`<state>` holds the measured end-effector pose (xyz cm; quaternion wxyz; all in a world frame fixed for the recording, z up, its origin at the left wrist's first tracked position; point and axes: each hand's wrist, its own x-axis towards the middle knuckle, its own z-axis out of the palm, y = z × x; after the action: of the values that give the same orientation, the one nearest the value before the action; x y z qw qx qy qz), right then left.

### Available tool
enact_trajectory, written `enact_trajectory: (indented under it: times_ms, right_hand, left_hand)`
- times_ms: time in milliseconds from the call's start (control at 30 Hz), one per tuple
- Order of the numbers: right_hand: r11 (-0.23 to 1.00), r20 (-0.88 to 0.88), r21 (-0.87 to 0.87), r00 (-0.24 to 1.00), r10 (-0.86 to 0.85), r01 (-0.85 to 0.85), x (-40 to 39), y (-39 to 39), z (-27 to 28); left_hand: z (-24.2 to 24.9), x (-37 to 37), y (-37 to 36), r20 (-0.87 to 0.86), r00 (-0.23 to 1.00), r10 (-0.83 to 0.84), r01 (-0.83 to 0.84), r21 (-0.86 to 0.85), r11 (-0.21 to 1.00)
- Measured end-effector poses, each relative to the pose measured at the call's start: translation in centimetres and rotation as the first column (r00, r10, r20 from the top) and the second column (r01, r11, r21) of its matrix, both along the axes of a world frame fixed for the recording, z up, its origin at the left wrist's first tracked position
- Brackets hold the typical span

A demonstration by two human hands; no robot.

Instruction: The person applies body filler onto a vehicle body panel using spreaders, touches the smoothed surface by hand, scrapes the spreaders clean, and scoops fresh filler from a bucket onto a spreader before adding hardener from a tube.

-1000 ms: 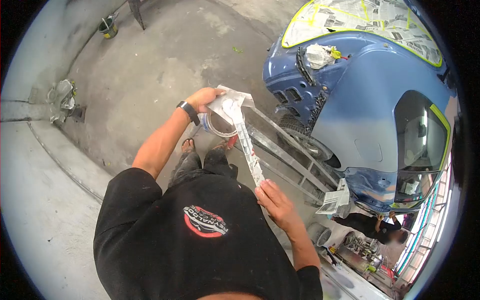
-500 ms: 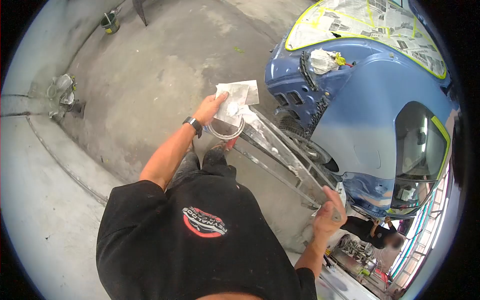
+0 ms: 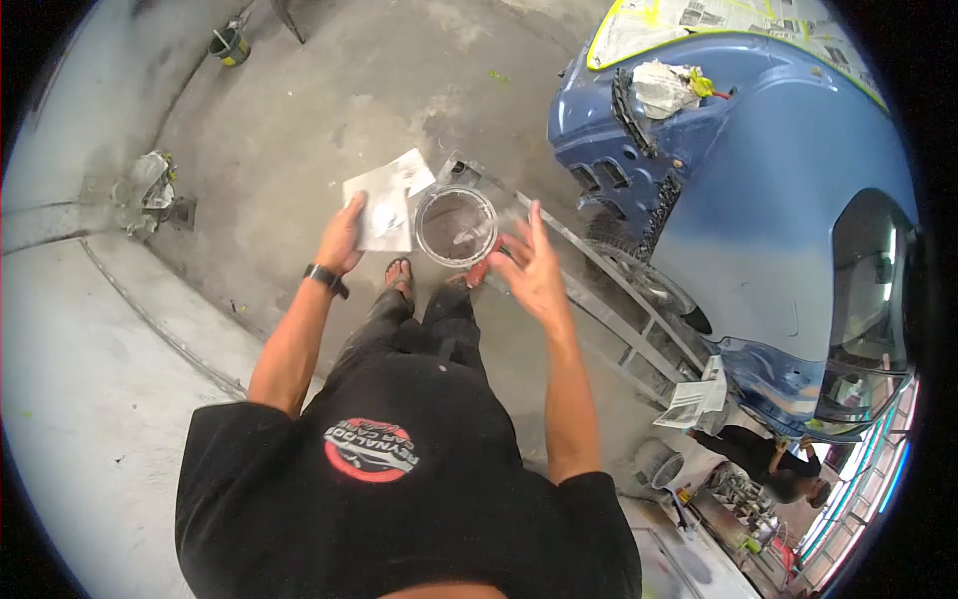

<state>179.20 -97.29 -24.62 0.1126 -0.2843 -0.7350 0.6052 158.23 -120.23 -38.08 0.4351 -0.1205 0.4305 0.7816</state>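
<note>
My left hand (image 3: 344, 238) grips two flat, light-grey sheets (image 3: 382, 222) at their near edge, the thumb on top. A white paste-like patch lies on the nearer sheet. Just right of the sheets is a round, open-topped can (image 3: 421, 240) with a whitish crusted rim and whitish residue inside. Beside that rim, my right hand (image 3: 532, 272) is slightly blurred, its fingers spread and nothing visible in them. Under and beyond it runs a long grey metal frame (image 3: 589, 243) with white smears.
A blue car (image 3: 768, 150) with grey-primed panels and newspaper masking stands at right. Newspaper (image 3: 696, 397) hangs on the frame's near end, close to a grey bucket (image 3: 659, 463). Another person (image 3: 768, 461) is at lower right. A dark bucket (image 3: 230, 47) stands far left.
My right hand has swung left from the frame's near end to the can. My left hand has moved left and down with the sheets, uncovering the can's opening.
</note>
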Motion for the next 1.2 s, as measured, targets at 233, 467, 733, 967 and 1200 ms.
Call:
enact_trajectory:
  times_ms: [233, 467, 733, 967, 1200]
  right_hand:
    - [0.927, 0.684, 0.374, 0.665, -0.300, 0.033, 5.0, 6.1, -33.6]
    - [0.707, 0.270, 0.624, 0.757, -0.595, 0.334, 5.0, -2.0, -45.1]
    - [0.849, 0.416, 0.081, 0.756, -0.505, 0.523, 8.0, 0.2, -32.1]
    - [0.488, 0.101, -0.333, 0.546, -0.832, 0.806, 14.4, -7.4, -7.1]
    - [0.541, 0.010, -0.341, 0.578, -0.816, 0.769, 22.8, -12.3, 3.6]
  left_hand:
    - [5.2, 4.2, -7.5, 0.083, 0.987, 0.140, -0.126, -0.156, 0.980]
    - [6.3, 7.5, -11.5, 0.084, 0.985, 0.154, -0.120, -0.317, 0.941]
    - [9.1, 4.5, -8.2, 0.019, 1.000, 0.009, -0.006, -0.143, 0.990]
    - [16.2, 3.5, -1.7, -0.069, 0.929, -0.365, 0.369, 0.070, 0.927]
    - [20.7, 9.3, 6.9, -0.196, 0.726, -0.659, 0.683, 0.092, 0.725]
